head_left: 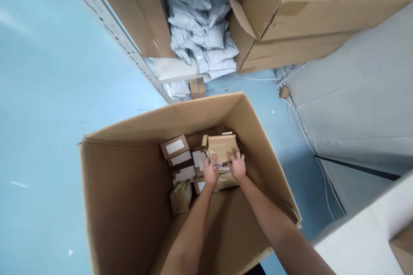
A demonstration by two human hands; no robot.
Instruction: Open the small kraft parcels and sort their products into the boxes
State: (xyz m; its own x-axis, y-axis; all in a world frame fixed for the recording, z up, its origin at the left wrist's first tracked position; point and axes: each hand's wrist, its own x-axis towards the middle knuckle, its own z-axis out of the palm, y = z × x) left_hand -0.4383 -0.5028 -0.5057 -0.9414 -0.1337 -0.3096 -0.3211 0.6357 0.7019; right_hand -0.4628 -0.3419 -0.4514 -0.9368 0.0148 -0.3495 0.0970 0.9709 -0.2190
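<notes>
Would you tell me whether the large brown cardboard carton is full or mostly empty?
Mostly empty: the carton holds only a few small brown cardboard boxes at its bottom.

Both my arms come down through the open top of the tall brown cardboard carton (125, 197), whose four steep walls hem me in on every side, the right wall standing close beside my right hand (237, 165). To the left of my left hand (211, 172), small brown cardboard boxes with white labels (180, 161) pack the far part of the bottom, and more lie under the plain brown box (222, 146) that my fingers (235, 157) grip. The near part of the carton's bottom, beneath my forearms, lies bare.
</notes>
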